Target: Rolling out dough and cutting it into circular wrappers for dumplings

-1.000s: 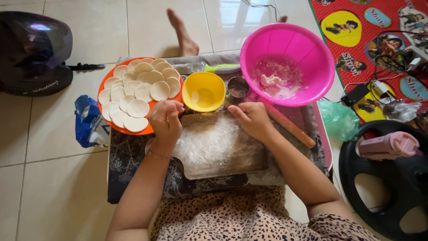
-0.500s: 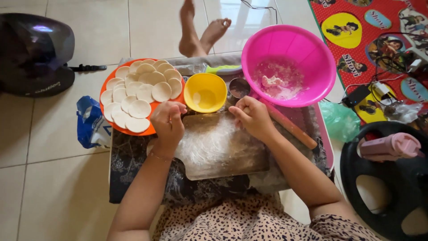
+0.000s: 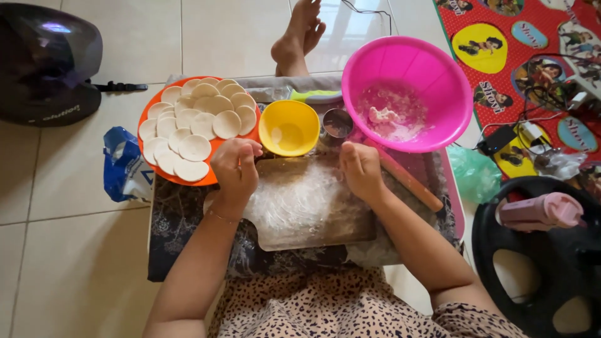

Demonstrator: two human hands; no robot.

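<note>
Both hands rest on the far edge of the floured wooden board (image 3: 313, 203). The left hand (image 3: 235, 168), fingers curled together, sits just beside the orange plate (image 3: 150, 112) of dough rounds (image 3: 195, 148). The right hand (image 3: 361, 169), fingers loosely bent, sits near the yellow bowl (image 3: 289, 128); whether either pinches dough cannot be told.

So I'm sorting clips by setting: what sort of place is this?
Most likely a home floor used for making food: a tiled floor, a wooden board on a low table, an orange plate of dough rounds and a pink bowl.
</note>
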